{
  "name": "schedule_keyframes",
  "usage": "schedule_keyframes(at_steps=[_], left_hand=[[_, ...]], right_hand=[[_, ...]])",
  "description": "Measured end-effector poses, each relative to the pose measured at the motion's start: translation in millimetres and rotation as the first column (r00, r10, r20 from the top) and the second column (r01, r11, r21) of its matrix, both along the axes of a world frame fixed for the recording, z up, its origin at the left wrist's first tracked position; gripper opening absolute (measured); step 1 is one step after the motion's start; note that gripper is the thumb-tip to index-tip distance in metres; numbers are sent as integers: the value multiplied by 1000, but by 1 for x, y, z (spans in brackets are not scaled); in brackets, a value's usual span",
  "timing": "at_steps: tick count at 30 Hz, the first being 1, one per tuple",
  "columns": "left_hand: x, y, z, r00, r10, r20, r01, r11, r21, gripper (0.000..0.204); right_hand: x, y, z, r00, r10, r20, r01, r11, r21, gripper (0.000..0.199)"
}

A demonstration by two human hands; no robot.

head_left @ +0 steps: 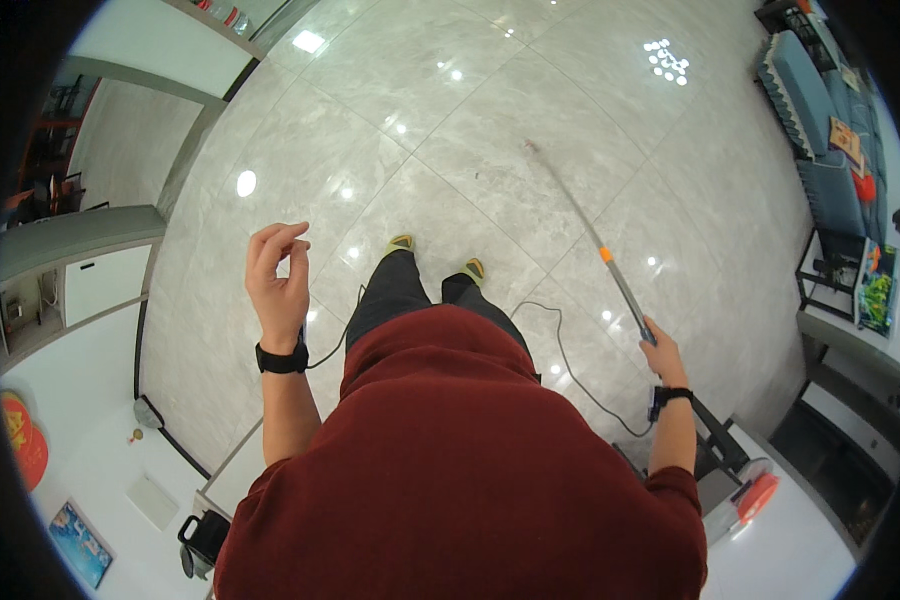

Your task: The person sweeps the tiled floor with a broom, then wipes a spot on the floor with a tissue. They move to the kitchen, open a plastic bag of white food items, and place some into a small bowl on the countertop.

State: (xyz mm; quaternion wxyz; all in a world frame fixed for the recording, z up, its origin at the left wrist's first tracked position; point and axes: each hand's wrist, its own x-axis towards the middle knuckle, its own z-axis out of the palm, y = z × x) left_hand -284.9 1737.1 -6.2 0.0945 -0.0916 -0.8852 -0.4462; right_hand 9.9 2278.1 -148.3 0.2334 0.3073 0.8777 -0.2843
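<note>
My right hand (663,356) is closed around the grey grip of a long thin pole (625,285). The pole has an orange collar (606,255) and slants away to the upper left over the tiles. Its far end narrows to a small brownish tip, too blurred to make out. On the left, my left hand (279,280) is raised, fingers loosely bent and thumb apart, with nothing seen in it. Each wrist wears a black band, and a thin cable (562,350) hangs near my right side.
Glossy grey floor tiles (450,130) spread around my feet. A blue sofa (832,190) stands far right, beside a stand with a colourful picture (878,290). White cabinets (105,285) line the left. Behind my right arm are a black frame and a red-orange object (758,497).
</note>
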Motion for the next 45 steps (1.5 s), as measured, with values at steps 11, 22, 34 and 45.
schedule_keyframes(at_steps=[11, 22, 34, 45], left_hand=[[4, 6, 1, 999, -32, 17, 33, 996, -81, 21], [-52, 37, -33, 940, -336, 54, 326, 935, 137, 24], [-137, 183, -87, 673, -735, 79, 735, 677, 30, 24], [114, 366, -239, 154, -916, 370, 987, 157, -22, 64]], right_hand=[[-79, -73, -88, 973, -224, 60, 224, 975, -2, 62], [3, -186, 9, 696, -652, 302, 669, 434, -603, 67], [31, -269, 133, 293, -816, 499, 699, -173, -694, 64], [206, -217, 226, 336, -940, 57, -1, -61, -998, 44]])
